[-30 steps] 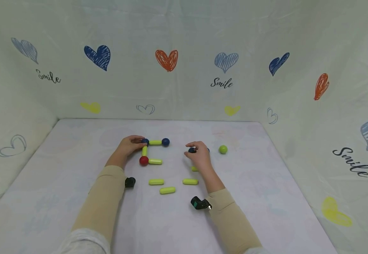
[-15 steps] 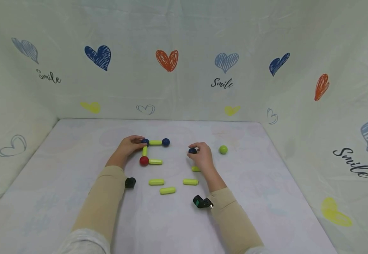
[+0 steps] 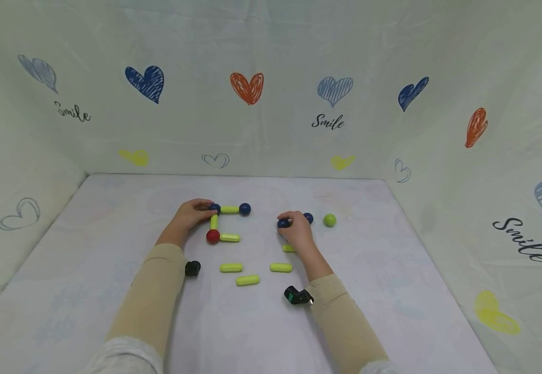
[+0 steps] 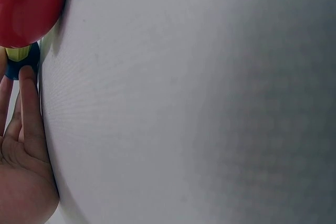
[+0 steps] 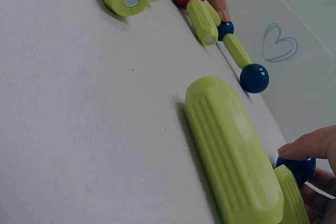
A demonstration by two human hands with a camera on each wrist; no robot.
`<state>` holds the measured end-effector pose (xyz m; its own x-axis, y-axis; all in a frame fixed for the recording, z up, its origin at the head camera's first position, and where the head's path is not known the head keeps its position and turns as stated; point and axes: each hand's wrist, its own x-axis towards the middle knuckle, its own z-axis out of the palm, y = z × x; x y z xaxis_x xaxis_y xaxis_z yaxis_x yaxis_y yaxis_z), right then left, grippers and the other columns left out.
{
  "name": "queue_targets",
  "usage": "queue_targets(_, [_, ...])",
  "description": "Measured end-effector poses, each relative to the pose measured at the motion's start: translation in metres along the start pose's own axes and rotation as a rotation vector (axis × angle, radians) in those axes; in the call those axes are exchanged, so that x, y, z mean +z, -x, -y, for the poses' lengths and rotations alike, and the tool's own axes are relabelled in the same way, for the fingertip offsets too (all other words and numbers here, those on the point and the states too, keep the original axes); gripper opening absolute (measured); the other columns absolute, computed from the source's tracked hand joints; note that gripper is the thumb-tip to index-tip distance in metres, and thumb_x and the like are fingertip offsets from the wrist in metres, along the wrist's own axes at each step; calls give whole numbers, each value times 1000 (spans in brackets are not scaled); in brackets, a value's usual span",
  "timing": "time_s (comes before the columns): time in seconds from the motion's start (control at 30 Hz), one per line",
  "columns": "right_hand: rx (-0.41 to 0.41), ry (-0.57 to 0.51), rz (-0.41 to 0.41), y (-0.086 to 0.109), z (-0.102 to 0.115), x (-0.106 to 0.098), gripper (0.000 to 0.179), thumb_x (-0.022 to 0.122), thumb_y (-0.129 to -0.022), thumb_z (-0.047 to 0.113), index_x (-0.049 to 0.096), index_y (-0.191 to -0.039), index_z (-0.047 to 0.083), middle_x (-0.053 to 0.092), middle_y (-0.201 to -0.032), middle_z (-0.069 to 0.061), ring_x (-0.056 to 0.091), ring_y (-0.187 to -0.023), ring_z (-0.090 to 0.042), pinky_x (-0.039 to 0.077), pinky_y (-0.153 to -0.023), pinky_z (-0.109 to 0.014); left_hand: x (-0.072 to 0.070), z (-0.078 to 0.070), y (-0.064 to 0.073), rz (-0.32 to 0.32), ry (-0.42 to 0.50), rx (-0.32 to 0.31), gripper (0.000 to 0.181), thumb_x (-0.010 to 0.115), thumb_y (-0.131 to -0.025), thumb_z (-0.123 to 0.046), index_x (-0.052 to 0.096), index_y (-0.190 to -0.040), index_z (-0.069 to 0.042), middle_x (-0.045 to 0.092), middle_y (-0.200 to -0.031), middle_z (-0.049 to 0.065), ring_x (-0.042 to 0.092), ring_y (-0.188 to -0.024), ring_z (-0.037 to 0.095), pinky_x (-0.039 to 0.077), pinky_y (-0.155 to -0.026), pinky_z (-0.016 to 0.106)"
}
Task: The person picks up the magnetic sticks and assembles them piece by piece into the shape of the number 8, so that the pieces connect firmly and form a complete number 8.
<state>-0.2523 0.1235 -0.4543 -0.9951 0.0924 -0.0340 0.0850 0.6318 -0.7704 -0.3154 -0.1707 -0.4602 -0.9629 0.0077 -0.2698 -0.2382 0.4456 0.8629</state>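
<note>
My left hand pinches a blue ball at the corner of a joined magnetic ball-and-rod shape. From that corner one yellow-green rod runs to another blue ball. A second rod leads to a red ball, which bears a further rod pointing right. Farther right, my right hand pinches a blue ball between thumb and fingers. A short yellow-green rod shows right against it, and another blue ball peeks out behind this hand.
A lime green ball lies right of my right hand. Loose rods lie nearer me: a left one, a front one, a right one. Another rod is partly under the right hand. A heart-printed cloth stands behind the table.
My right hand has shifted and turned slightly with the blue ball; the blue ball behind it, hidden half a second ago, shows again. The left hand keeps its place.
</note>
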Motion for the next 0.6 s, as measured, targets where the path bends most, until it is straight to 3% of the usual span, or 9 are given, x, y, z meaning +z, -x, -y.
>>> queue_targets(0.6, [-61,-34,87,3,12,10,27,75,-84,5,71,-111,10,56,-109,-8,51,-91,-23,48,-73,-33,-2,0,1,4,14,18,51,71,-91,-19,53,-136,-3,53,-136,21,47,-126,34,36,-107,43])
